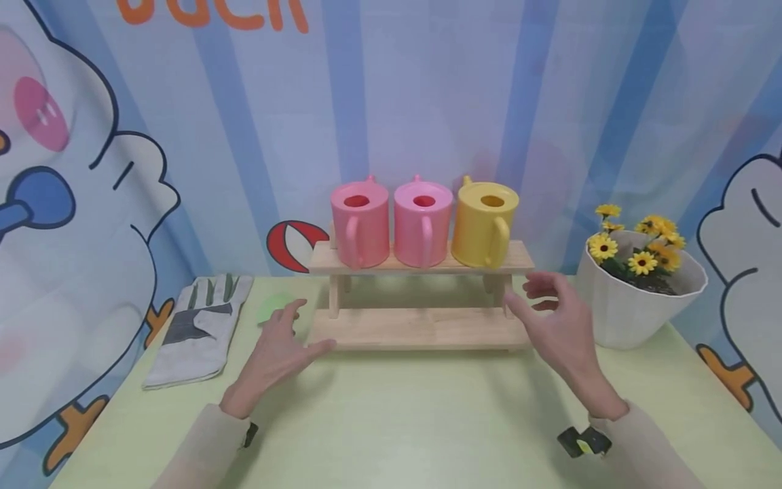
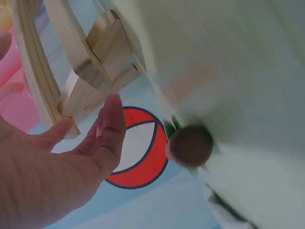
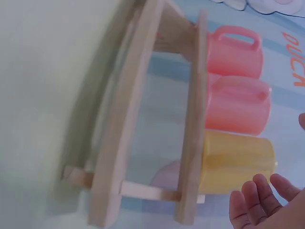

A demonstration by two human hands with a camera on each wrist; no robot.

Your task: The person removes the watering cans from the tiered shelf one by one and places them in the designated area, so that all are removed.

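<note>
Two pink watering cans and one yellow can stand in a row on the upper tier of the wooden rack; your left hand is near its left end, thumb and fingers apart; your right hand is near its right end, likewise apart.

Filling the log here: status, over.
Left grip and right grip empty, near ends of wooden stand. Three handled cans upright on upper shelf. Nothing visible blocking their front.
</note>
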